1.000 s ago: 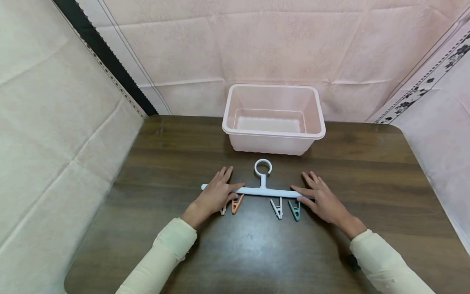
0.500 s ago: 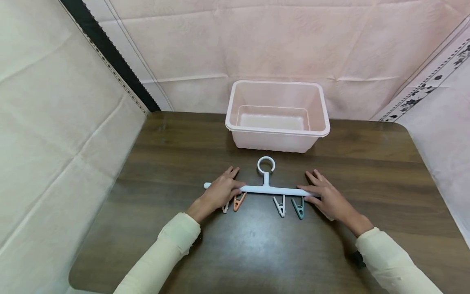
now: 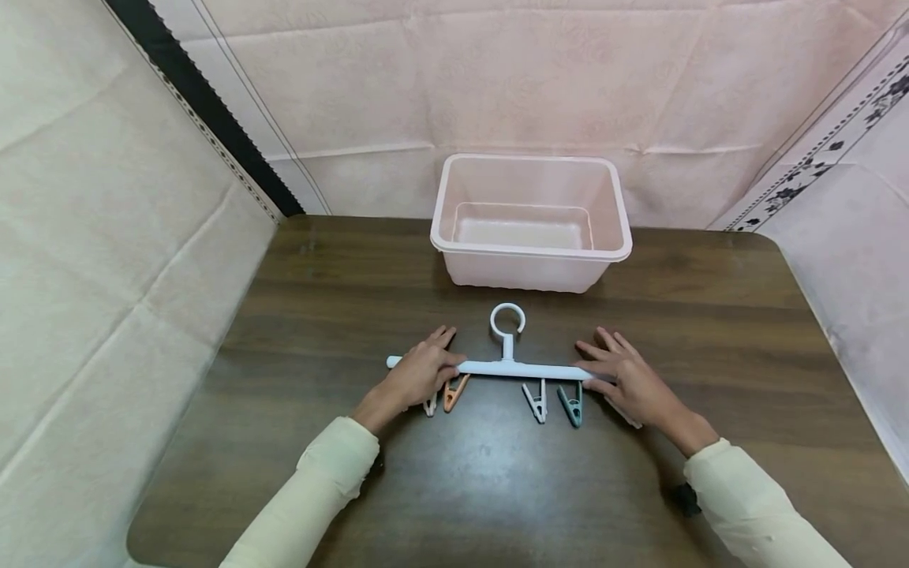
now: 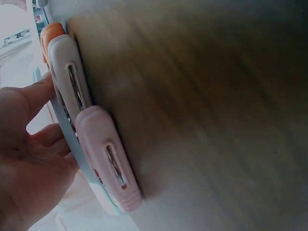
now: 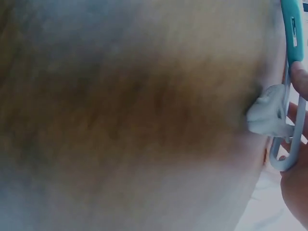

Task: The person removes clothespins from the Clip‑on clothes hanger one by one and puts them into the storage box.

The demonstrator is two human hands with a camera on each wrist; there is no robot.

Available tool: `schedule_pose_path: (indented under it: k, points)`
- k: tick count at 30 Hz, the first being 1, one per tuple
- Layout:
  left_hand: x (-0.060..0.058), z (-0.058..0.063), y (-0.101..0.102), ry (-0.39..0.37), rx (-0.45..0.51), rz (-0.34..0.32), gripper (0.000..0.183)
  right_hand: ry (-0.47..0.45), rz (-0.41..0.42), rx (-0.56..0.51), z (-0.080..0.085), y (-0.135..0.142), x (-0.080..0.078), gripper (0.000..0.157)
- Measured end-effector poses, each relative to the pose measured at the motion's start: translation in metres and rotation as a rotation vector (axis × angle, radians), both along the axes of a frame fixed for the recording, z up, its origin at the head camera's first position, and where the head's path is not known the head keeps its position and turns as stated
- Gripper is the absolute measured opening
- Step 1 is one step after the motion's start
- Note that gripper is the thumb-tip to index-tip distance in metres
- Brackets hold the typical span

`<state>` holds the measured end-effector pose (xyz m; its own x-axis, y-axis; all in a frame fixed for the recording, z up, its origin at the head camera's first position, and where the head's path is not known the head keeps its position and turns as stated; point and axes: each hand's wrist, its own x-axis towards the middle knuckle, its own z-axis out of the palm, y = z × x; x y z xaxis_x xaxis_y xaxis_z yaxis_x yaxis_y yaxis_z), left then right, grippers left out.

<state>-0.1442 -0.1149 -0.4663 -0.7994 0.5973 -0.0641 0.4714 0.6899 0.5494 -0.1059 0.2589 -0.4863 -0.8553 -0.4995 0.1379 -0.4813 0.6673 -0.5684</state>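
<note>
A light-blue clip hanger (image 3: 525, 369) lies flat on the table, its round hook pointing away from me. My left hand (image 3: 419, 375) holds the bar near its left end, with thumb and fingers on either side. Beside that hand sit an orange clip (image 3: 456, 393), a grey clip (image 4: 70, 67) and a pink clip (image 4: 108, 159). At the right end, my right hand (image 3: 632, 386) pinches the bar between thumb and fingers. A teal clip (image 3: 571, 404) and a white clip (image 3: 536, 401) hang inward of it. Another whitish clip (image 5: 267, 113) is partly hidden under this hand.
Behind the hanger, a pale pink plastic bin (image 3: 531, 272) stands at the table's back edge. The dark wooden table (image 3: 497, 489) extends around the hanger. Pale cloth (image 3: 533, 87) hangs along the back and both sides.
My fingers have drawn in around both ends of the bar, and the right hand has shifted slightly outward. The hanger stays in about the same place; the head view sways a little.
</note>
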Motion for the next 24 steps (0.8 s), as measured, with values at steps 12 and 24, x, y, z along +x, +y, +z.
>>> schedule_pose_path:
  k: [12,24]
  points:
    - [0.002,0.018,-0.008,0.226,0.109,-0.055,0.028,0.185,-0.051,-0.009,0.033,-0.002,0.006,0.035]
    - [0.007,0.062,-0.006,0.187,0.097,-0.078,0.034,0.137,-0.03,-0.127,0.064,0.002,0.005,0.036]
